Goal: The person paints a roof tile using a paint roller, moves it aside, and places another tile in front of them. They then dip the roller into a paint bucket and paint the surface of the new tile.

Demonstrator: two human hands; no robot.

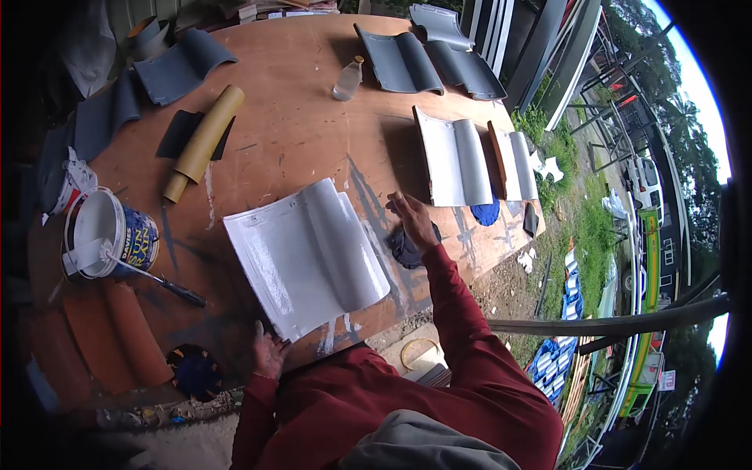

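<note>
A freshly white-coated roof tile (294,262) with a curved ridge lies on the table in front of me, its surface wet and glossy. My left hand (269,351) is at the tile's near left corner, fingers apart; whether it touches the edge I cannot tell. Past the tile's right side, my right hand (415,219) hovers over the table with fingers loosely bent and nothing visible in them. Under that hand sits a dark rounded lump (413,249), partly covered. To the left stands a paint bucket (139,239) with a dark-handled brush (184,291) leaning out onto the table.
Two white tiles (454,160) (517,164) stand at the right, near a blue round piece (486,213). Grey tiles (399,61) lie at the back. A bottle (348,78), a brown roll (205,141) and an orange tile (117,337) share the brown table (274,117).
</note>
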